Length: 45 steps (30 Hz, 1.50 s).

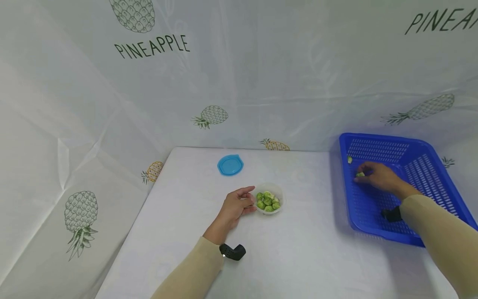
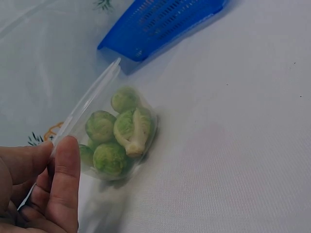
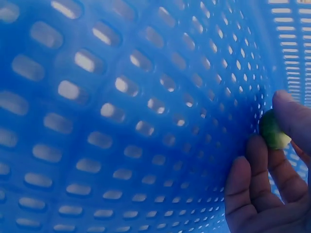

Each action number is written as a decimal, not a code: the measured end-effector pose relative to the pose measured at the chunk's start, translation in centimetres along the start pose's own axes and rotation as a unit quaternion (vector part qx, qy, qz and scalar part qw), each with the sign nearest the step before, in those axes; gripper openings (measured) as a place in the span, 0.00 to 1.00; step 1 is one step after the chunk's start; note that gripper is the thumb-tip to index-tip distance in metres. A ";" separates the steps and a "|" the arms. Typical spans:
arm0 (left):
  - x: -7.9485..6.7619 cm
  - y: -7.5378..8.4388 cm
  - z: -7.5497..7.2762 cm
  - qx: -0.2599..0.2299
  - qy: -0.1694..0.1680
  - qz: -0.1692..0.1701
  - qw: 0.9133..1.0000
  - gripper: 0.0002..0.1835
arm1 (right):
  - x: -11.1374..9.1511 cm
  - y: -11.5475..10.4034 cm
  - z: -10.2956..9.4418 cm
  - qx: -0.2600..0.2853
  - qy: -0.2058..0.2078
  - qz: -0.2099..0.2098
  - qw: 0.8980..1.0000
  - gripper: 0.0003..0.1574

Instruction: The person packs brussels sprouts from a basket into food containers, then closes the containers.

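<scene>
A small clear plastic tub (image 1: 281,203) holds several Brussels sprouts (image 2: 111,158), one of them showing its pale stem end. At the tub's left side, my left hand (image 1: 232,207) grips its rim with fingers and thumb. My right hand (image 1: 379,178) reaches into the blue basket (image 1: 423,143) and pinches a Brussels sprout (image 3: 274,130) between thumb and fingers. Another, smaller-looking sprout (image 1: 349,159) lies near the basket's left wall, just beyond that hand.
Behind the tub, a light blue lid (image 1: 230,165) lies flat on the white table (image 1: 298,253). The basket's slotted walls rise at the table's right side. A pineapple-printed sheet (image 1: 284,83) hangs along the back and left edges.
</scene>
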<state>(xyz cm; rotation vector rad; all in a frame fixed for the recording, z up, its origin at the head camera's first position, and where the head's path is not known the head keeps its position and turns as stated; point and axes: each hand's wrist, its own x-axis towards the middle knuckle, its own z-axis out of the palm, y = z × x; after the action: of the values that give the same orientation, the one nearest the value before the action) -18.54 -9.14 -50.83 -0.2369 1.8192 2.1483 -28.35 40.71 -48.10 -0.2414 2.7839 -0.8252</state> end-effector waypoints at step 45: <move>-0.2 0.2 0.2 -0.003 0.000 -0.004 1.000 0.27 | -4.8 -3.3 -2.8 0.077 0.077 0.033 0.993 0.42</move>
<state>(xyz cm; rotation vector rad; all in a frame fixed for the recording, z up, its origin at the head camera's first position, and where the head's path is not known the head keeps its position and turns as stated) -18.42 -8.96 -50.49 -0.2460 1.8089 2.1500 -24.15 40.49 -43.23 -0.0597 2.8304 -1.0788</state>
